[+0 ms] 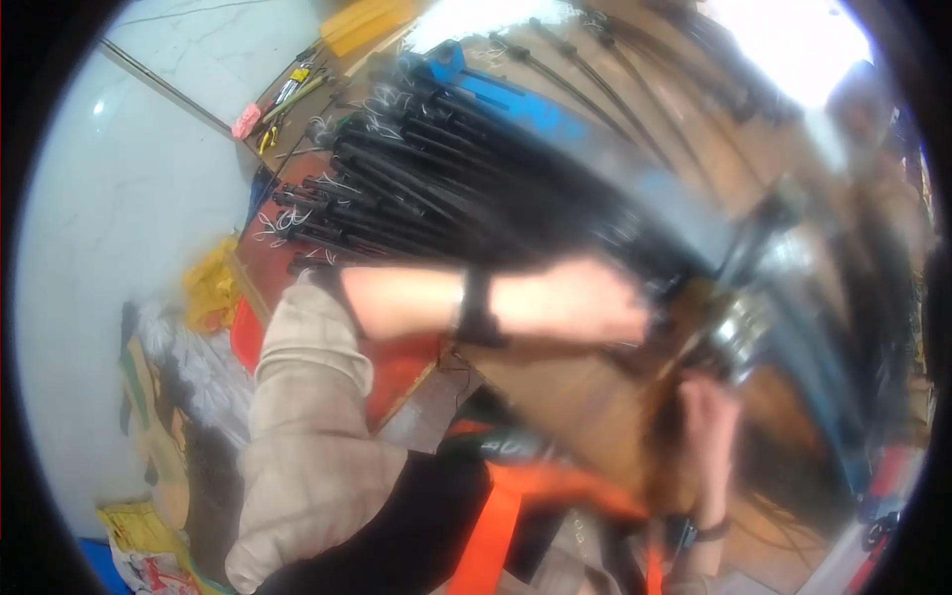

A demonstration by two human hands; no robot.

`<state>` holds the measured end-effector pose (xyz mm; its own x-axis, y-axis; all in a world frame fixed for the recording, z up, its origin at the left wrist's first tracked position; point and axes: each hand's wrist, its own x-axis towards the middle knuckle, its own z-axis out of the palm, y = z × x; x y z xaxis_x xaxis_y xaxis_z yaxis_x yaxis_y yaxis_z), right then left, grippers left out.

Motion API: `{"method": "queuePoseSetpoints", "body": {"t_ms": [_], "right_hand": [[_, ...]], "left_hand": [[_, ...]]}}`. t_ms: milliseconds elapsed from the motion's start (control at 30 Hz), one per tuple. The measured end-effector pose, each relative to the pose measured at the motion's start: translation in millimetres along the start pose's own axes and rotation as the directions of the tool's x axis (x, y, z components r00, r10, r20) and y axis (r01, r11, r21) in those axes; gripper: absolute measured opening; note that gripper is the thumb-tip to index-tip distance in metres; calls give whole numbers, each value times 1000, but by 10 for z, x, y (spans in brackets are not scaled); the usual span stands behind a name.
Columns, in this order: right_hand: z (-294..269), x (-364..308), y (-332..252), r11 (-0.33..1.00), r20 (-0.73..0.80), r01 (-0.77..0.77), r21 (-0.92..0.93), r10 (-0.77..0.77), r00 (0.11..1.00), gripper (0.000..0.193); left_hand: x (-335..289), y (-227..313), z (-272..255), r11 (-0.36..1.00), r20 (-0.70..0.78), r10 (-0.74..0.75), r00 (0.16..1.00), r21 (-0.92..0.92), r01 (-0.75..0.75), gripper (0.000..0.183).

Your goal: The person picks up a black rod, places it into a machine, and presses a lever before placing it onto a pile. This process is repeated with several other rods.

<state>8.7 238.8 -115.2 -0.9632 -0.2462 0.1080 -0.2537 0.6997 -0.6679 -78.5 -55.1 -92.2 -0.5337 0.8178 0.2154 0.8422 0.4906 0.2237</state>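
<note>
My left hand [575, 300] reaches rightward across the lower edge of a large bundle of long black rods [476, 178]. Its fingers look curled in at a small dark piece, too blurred to name. Closer to my body, my right hand [709, 412] is raised just below a shiny round metal part [739, 332]. Motion smears its fingers, so I cannot tell whether they grip or only touch it. The black rods fan out to the left, with thin pale wires or ties at their far ends. A blue metal piece [516, 99] runs along the bundle's upper side.
Several thin dark rods [575, 64] lie apart on the brown work surface [555, 382]. Tools with coloured handles [293, 94] and a yellow object [362, 25] are at its far left. Yellow and clear plastic bags [203, 352] lie on the left. Blurred dark shapes stand at right.
</note>
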Motion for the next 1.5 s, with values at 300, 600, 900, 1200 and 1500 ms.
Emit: {"method": "queuePoseSetpoints", "body": {"t_ms": [300,600,900,1200,1500], "right_hand": [[17,-323,-45,931,-126,-147,334,199,972,20],[-127,-231,-41,877,-291,423,-228,-476,830,53],[-1197,-565,1071,931,-699,11,-365,-282,657,47],[-1284,-543,1161,913,-720,65,-403,-361,593,48],[-1061,146,424,951,-583,120,-284,-271,766,21]], "left_hand": [[316,578,-4,998,73,12,997,-56,-8,25],[623,963,-205,995,170,53,984,70,-65,14],[1869,816,-746,923,141,322,936,171,-343,59],[2156,934,-422,865,124,408,905,267,-426,60],[1860,485,-525,852,83,439,895,276,-444,46]]}}
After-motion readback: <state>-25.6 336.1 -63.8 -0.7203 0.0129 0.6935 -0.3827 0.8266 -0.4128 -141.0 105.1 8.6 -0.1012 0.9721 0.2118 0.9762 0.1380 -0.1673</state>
